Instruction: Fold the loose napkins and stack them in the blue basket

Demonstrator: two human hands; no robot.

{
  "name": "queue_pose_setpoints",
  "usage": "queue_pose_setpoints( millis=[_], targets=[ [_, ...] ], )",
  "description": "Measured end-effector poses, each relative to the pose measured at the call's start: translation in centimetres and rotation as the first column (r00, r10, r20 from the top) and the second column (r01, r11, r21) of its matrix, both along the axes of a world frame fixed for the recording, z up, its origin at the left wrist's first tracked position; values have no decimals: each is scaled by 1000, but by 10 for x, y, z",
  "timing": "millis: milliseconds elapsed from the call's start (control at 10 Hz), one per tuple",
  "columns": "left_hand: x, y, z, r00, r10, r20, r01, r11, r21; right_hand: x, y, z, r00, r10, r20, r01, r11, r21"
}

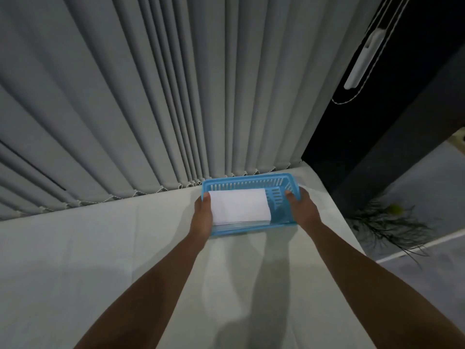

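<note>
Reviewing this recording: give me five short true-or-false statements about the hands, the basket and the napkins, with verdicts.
1. The left hand and right hand grip the blue basket, one at each end. True.
2. The basket holds nothing. False: folded white napkins lie in it.
3. The napkins sit at the basket's right end. False: they sit toward its left end; the right end shows bare bottom.
4. The basket is close to the grey blinds. True.
5. Unfolded napkins lie scattered on the tablecloth. False: none shows on it.
</note>
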State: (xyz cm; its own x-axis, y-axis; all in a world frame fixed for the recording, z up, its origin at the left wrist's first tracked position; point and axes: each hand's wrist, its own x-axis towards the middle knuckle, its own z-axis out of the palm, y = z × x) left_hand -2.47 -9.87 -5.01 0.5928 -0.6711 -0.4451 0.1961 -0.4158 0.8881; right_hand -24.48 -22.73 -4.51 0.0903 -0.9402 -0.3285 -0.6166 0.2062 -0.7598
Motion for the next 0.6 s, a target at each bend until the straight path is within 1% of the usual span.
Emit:
queue_pose_setpoints(
  millis=[200, 300, 400, 500, 600],
  targets=[
    [-10, -14, -12, 998, 26, -51, -25, 999, 22, -3, -25, -7, 997, 50, -65, -48, 998, 32],
    [-8, -12, -18, 998, 4, -66, -3, 1000, 21, -6, -27, -15, 996, 72, -52, -70, 997, 35],
    [-2, -7, -14, 996, -56, -66, 56, 998, 1, -7, -24, -12, 991, 103, -89, -100, 994, 37],
    [1, 3, -8, 998, -70, 6, 70, 997, 14, -5, -19, -12, 951, 77, -299, -115, 987, -111],
    [3, 26, 2, 965, -84, 248, 48, 988, 149, 2, 0, -4, 912, 105, -396, -217, 943, -252]
  ],
)
